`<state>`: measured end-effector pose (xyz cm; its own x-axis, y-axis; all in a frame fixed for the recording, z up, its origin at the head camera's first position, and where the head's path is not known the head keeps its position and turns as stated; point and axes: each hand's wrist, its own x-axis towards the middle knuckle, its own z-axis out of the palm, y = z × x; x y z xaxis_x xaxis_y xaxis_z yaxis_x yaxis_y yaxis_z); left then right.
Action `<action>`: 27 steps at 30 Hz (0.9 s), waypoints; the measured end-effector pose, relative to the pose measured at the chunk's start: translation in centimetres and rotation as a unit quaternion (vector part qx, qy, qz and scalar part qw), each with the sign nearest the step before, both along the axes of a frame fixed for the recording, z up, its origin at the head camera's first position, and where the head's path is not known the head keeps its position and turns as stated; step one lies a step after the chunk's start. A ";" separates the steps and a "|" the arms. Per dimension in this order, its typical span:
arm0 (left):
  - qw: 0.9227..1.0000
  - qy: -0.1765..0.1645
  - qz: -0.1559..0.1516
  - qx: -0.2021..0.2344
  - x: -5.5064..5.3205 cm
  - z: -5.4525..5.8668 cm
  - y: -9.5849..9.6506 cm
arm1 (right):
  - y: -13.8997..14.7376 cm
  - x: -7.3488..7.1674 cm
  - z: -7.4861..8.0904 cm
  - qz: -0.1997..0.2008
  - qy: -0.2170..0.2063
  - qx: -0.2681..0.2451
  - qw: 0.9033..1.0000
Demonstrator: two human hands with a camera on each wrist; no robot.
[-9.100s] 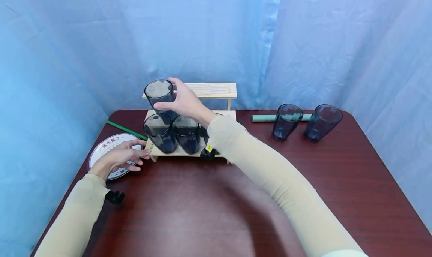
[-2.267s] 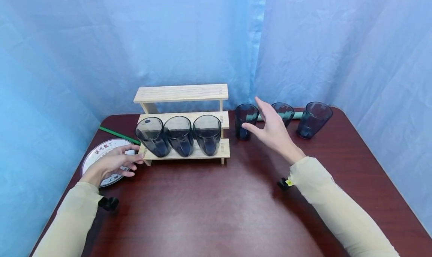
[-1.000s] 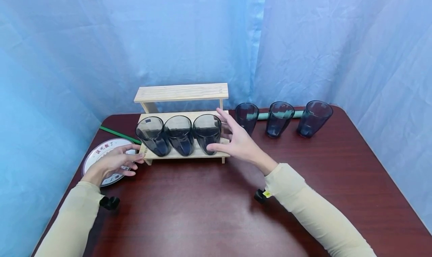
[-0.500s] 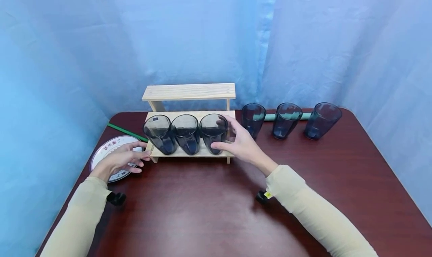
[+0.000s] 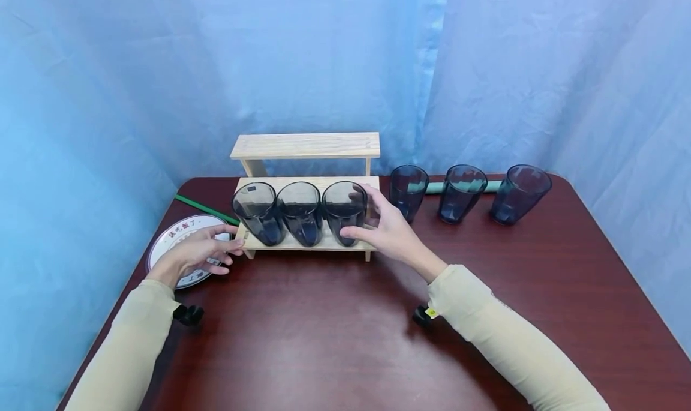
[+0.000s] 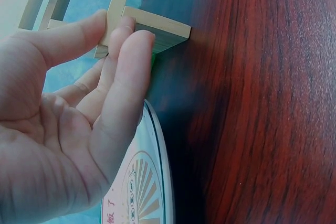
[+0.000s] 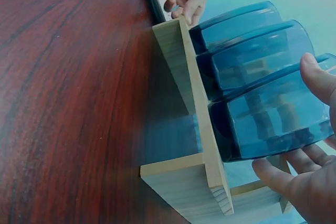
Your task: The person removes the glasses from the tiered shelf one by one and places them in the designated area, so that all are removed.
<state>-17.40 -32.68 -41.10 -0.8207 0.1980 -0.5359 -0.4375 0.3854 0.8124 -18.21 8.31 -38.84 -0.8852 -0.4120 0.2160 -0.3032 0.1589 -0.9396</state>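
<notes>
Here, a round plate [image 5: 175, 237] lies by the glossy table's [image 5: 302, 327] left edge; the left hand [image 5: 201, 252] pinches the pale wooden rack [image 5: 305, 146] by its front left corner; rightward on it, a smoky, tapered glass [image 5: 340, 216] is clasped by the right hand [image 5: 393, 234].

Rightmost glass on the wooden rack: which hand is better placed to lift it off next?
Probably the right hand: its thumb and fingers sit around the rightmost glass. The left hand pinches the wooden rack at its left end, with the middle glass and left glass in between.
</notes>
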 end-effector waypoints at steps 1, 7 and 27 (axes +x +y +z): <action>1.000 0.000 0.002 0.000 0.0 0.0 0.0 | 0.0 0.0 0.0 0.001 0.000 0.001 1.000; 1.000 0.005 0.002 0.001 0.4 -0.3 -0.3 | -0.1 0.1 -0.3 0.003 -0.004 0.010 1.000; 1.000 0.007 0.000 0.010 0.1 -0.3 -0.2 | 0.0 0.2 0.1 -0.014 -0.005 -0.002 1.000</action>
